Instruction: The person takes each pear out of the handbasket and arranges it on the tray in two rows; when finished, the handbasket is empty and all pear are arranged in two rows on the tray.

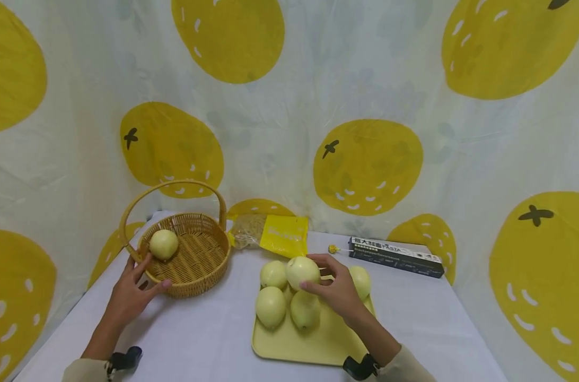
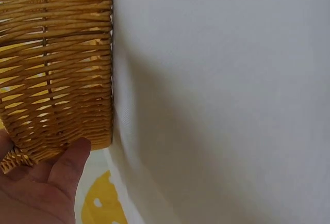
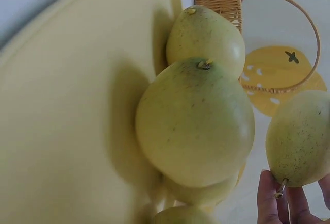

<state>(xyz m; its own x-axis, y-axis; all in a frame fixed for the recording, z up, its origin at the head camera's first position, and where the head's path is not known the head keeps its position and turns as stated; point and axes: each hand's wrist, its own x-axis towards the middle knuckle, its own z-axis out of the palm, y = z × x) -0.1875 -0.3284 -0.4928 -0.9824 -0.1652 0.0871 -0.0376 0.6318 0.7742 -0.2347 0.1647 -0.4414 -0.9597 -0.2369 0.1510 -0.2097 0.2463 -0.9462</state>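
Observation:
My right hand [image 1: 337,289] holds a pale yellow pear [image 1: 303,271] by thumb and fingers, raised above the tray. In the right wrist view that pear [image 3: 301,139] shows its speckled skin and stem. Beneath it, several more pears [image 1: 271,307] sit on a yellow tray [image 1: 299,350]. At left stands a wicker basket [image 1: 199,265] with an arched handle; one pear [image 1: 164,244] lies inside against its left wall. My left hand [image 1: 129,297] rests against the basket's near left side, thumb and fingers spread. The left wrist view shows fingers [image 2: 72,164] touching the woven wall.
Behind the tray lies a yellow clear-windowed food packet [image 1: 270,232]. A black and white pasta box [image 1: 395,257] is at the back right, with a small yellow-wrapped lollipop [image 1: 334,249] beside it. White cloth [image 1: 208,339] covers the table; a fruit-patterned curtain [image 1: 280,106] hangs behind.

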